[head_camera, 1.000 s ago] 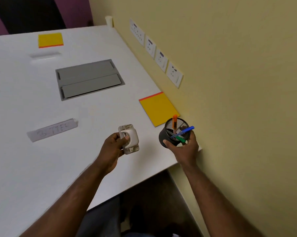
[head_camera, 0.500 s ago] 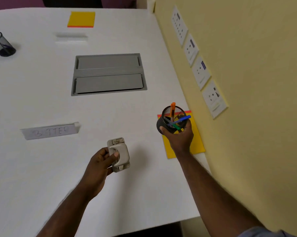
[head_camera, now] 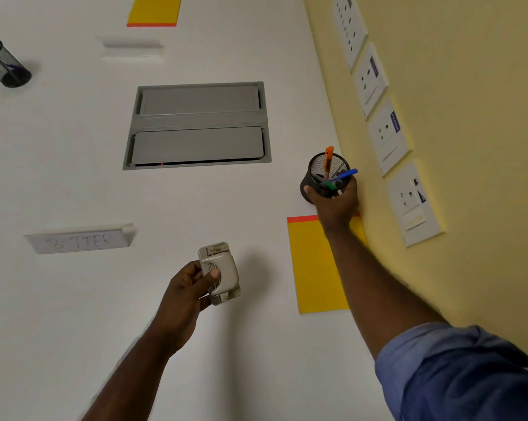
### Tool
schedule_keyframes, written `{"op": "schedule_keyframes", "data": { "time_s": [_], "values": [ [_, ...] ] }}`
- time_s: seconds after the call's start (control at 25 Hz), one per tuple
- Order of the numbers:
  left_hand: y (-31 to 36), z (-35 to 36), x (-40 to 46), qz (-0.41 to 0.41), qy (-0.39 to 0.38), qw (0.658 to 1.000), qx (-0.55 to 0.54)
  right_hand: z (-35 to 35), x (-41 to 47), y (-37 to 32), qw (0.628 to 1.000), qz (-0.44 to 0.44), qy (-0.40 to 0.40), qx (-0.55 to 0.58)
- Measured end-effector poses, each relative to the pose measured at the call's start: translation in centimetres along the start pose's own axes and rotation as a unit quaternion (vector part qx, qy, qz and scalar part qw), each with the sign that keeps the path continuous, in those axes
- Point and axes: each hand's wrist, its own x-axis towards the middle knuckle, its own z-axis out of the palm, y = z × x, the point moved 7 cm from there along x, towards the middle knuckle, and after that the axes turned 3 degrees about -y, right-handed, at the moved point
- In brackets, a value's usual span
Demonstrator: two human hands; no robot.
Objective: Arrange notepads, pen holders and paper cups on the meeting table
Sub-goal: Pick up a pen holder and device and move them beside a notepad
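- A black mesh pen holder (head_camera: pixel 318 183) is gripped by the right hand (head_camera: pixel 335 205), the fingers wrapped closed around its near side and lower wall.
- An orange pen (head_camera: pixel 328 158), a blue pen (head_camera: pixel 346 174) and a green pen (head_camera: pixel 331 185) are seen standing in the holder, just above the closed fingers.
- Whether the holder's base is touching the white table (head_camera: pixel 74 299) or is held just over it cannot be told from this view.
- A yellow notepad (head_camera: pixel 314 268) with a red top strip is laid flat directly below the right hand, and its upper right part is covered by the wrist and forearm.
- The yellow wall (head_camera: pixel 469 86) is met just to the right of the grip, with a row of white wall sockets (head_camera: pixel 388 136) set into it.
- A grey hole punch (head_camera: pixel 220 273) is held by the left hand (head_camera: pixel 189 287), fingers closed on its left side and the thumb pressed on its top.
- A grey cable hatch (head_camera: pixel 197 126) is set into the table beyond the left hand and to the left of the right hand.
- A folded name card (head_camera: pixel 80 240) is placed to the left of the left hand.
- A second mesh pen holder (head_camera: pixel 4 63) is stood far to the left of both hands, and a second yellow notepad (head_camera: pixel 155 9) is laid at the far end, with another name card (head_camera: pixel 132 45) near it.
- A blue sleeve (head_camera: pixel 457 375) is rolled up on the right arm.
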Motion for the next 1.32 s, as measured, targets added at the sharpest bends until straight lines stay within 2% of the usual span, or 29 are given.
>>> {"op": "schedule_keyframes", "data": {
  "time_s": [0.36, 0.68, 0.88, 1.0, 1.04, 1.08, 1.12, 1.2, 1.24, 1.32],
  "values": [
    [-0.7, 0.9, 2.6, -0.014, 0.011, 1.0, 0.0, 1.2, 6.4, 1.8, 1.0, 0.014, 0.006, 0.006],
    [-1.9, 0.5, 2.2, -0.029, 0.028, 0.999, 0.0, 1.8, 7.9, 1.9, 1.0, 0.009, 0.019, -0.007],
    [-1.6, 0.5, 2.5, -0.025, 0.031, 0.999, -0.003, 0.8, 3.7, 3.4, 0.988, 0.04, 0.062, -0.135],
    [-1.3, 0.4, 2.9, -0.024, 0.032, 0.999, -0.002, 1.5, -2.4, 2.4, 0.992, 0.026, 0.057, -0.112],
    [-1.2, 0.3, 3.0, -0.025, 0.033, 0.999, -0.002, 2.4, -4.4, 2.1, 0.996, 0.032, 0.01, -0.081],
    [-1.1, 0.2, 3.1, -0.026, 0.035, 0.999, -0.002, 3.8, -6.4, 1.9, 0.994, 0.072, -0.073, -0.028],
    [-1.1, 0.0, 3.2, -0.026, 0.037, 0.999, -0.003, 5.5, -8.5, 1.9, 0.975, 0.131, -0.179, 0.018],
    [-1.0, -0.4, 3.0, -0.028, 0.04, 0.999, 0.0, 8.2, -13.0, 1.6, 0.899, 0.21, -0.383, 0.039],
    [-1.1, -0.8, 2.9, -0.029, 0.039, 0.999, 0.004, 8.9, -14.8, 1.2, 0.864, 0.224, -0.45, 0.028],
    [-1.4, -1.3, 2.7, -0.031, 0.032, 0.999, 0.011, 9.6, -17.2, 0.9, 0.819, 0.244, -0.518, 0.027]
  ]
}}
